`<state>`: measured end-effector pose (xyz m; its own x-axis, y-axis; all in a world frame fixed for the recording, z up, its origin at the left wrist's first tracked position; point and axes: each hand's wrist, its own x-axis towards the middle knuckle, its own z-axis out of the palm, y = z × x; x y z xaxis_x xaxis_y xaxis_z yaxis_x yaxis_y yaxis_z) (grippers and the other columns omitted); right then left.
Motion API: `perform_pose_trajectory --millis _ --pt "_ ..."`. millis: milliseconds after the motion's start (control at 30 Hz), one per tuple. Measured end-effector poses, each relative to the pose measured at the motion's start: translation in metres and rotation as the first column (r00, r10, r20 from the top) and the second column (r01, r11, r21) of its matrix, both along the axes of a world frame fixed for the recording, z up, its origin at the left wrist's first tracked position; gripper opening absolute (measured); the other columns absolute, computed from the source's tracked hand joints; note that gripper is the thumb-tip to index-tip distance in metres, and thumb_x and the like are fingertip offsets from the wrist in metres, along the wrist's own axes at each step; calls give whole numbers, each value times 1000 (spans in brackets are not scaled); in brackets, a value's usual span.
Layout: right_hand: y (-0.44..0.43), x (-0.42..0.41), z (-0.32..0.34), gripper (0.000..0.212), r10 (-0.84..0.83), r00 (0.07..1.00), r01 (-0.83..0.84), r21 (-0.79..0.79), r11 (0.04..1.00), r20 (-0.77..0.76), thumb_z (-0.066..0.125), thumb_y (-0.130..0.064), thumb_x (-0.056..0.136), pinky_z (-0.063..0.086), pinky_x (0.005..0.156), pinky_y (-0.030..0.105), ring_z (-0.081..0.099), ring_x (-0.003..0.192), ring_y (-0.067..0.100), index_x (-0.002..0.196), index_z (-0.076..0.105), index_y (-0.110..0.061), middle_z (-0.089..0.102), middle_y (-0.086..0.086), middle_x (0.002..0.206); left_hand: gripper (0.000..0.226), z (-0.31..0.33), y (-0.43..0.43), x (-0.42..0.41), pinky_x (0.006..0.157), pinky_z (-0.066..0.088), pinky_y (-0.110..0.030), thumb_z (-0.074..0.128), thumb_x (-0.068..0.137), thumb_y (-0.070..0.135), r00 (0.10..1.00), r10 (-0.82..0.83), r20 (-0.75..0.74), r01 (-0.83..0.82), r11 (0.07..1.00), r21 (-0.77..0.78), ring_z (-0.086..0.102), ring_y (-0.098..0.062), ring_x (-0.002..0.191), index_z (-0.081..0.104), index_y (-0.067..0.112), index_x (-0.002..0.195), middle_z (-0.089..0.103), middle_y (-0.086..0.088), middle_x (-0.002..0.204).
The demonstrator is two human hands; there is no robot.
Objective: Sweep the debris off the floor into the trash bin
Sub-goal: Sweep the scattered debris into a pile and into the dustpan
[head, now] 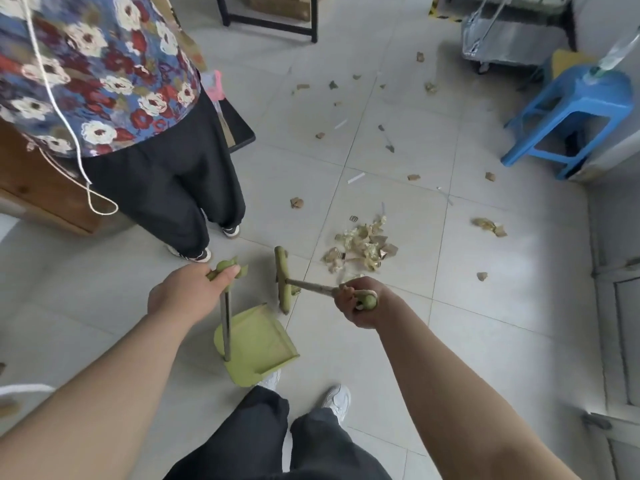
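Note:
My left hand [188,289] grips the green top of a long-handled dustpan [258,344], whose green pan rests on the tiled floor just ahead of my feet. My right hand [360,301] holds the green handle end of a broom [283,278]; its green head sits above the pan's far edge, left of the debris. A gathered pile of gold and brown scraps [362,245] lies to the right of the broom head. More scattered scraps [384,133] dot the floor farther off. No trash bin is clearly visible.
Another person in a floral top and black trousers [166,188] stands close on the left by a wooden cabinet [38,192]. A blue plastic stool [571,116] is at the right, a black metal frame [273,22] at the back.

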<state>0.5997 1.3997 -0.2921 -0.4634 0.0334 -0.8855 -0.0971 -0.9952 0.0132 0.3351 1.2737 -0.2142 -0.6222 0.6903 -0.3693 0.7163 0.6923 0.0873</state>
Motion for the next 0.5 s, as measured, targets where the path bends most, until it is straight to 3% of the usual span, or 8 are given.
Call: perform_pose_trajectory --millis 133,333,500 --pt "17 7 -11 17 92 991 -97 45 994 94 38 -10 96 33 25 13 45 28 11 82 47 -6 45 4 44 63 1 2 6 62 33 -34 33 90 73 1000 6 17 -7 1000 26 53 -27 77 55 15 74 55 3 72" --pt "67 51 -13 14 36 989 -41 37 998 146 36 -9 94 34 25 13 47 28 12 83 45 -6 45 5 43 65 -5 23 23 68 36 -34 36 89 74 1000 7 29 -8 999 38 53 -27 80 64 15 90 58 4 76" --pt "98 71 -16 5 46 977 -68 101 993 208 39 -8 93 35 26 13 49 30 11 94 44 -9 47 5 46 64 -6 46 44 66 36 -33 36 90 72 998 -36 48 33 998 52 54 -27 81 62 14 84 59 2 77"
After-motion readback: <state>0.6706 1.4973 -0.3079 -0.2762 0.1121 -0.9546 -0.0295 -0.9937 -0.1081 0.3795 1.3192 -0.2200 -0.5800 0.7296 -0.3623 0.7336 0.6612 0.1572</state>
